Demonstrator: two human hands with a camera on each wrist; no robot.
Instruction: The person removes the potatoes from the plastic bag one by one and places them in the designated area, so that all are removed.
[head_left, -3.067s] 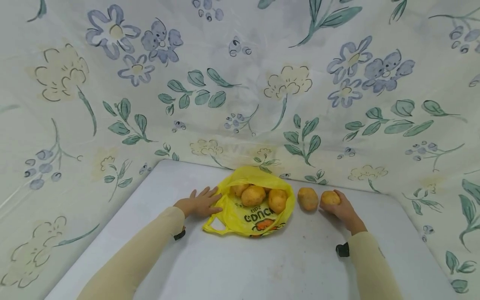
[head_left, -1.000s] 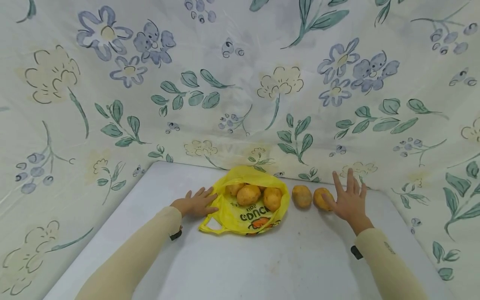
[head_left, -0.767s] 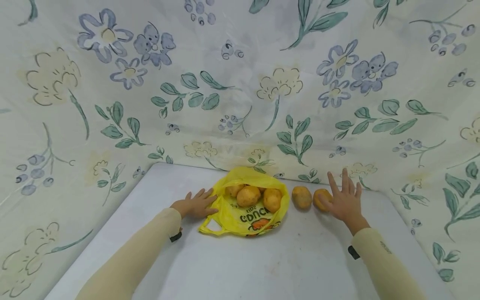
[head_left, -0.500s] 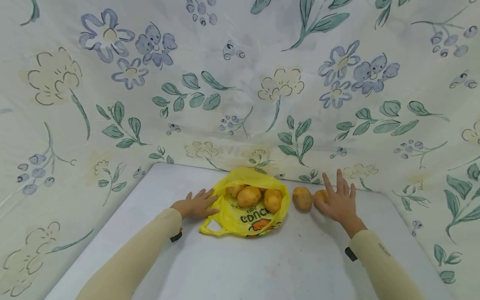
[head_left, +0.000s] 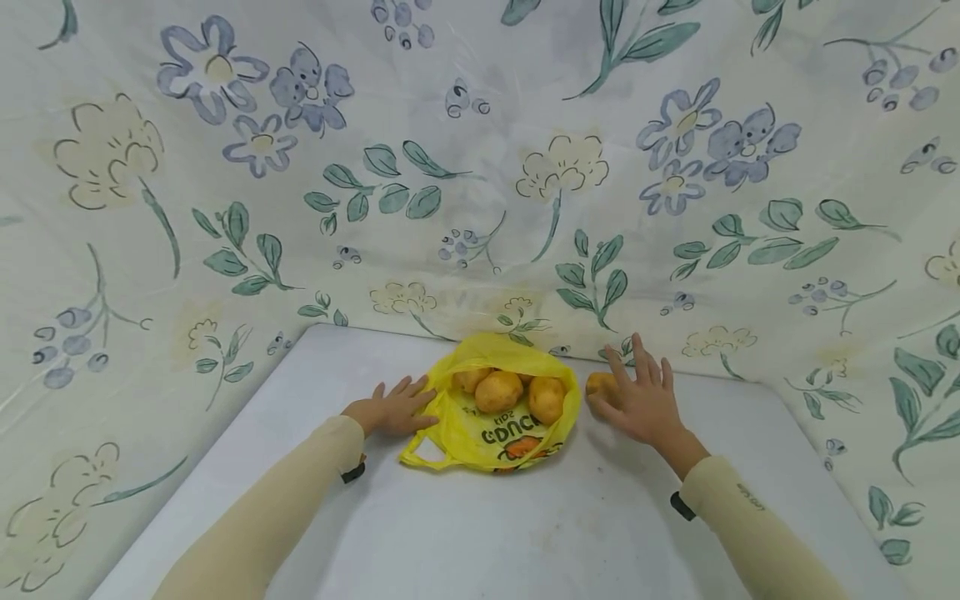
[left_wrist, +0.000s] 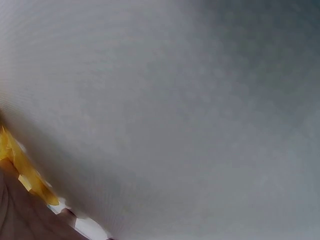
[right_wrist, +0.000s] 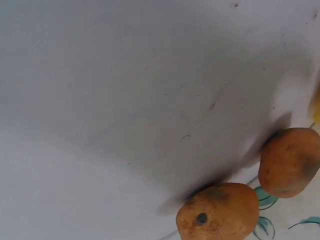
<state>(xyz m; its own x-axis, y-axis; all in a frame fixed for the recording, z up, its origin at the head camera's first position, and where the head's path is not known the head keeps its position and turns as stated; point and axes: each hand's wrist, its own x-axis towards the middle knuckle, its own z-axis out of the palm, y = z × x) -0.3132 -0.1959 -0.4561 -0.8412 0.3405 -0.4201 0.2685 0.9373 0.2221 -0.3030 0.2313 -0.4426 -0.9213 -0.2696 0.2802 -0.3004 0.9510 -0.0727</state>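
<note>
A yellow plastic bag lies on the white table with its mouth toward me, and several potatoes show inside it. My left hand rests at the bag's left edge, fingers spread and touching the plastic. To the right of the bag, my right hand hovers with extended fingers over two loose potatoes. Part of the nearer-to-bag potato shows past the thumb; the hand hides the other one. Both appear in the right wrist view: one potato with a dark spot, and another potato beside it.
Behind the white table hangs a floral-patterned sheet, meeting its back edge close behind the bag and potatoes. The bag's loop handle lies flat at its front left.
My right hand has let go of the right-hand loose potato, lifted with fingers spread, then moved left over the two loose potatoes. The left hand stays on the bag's edge.
</note>
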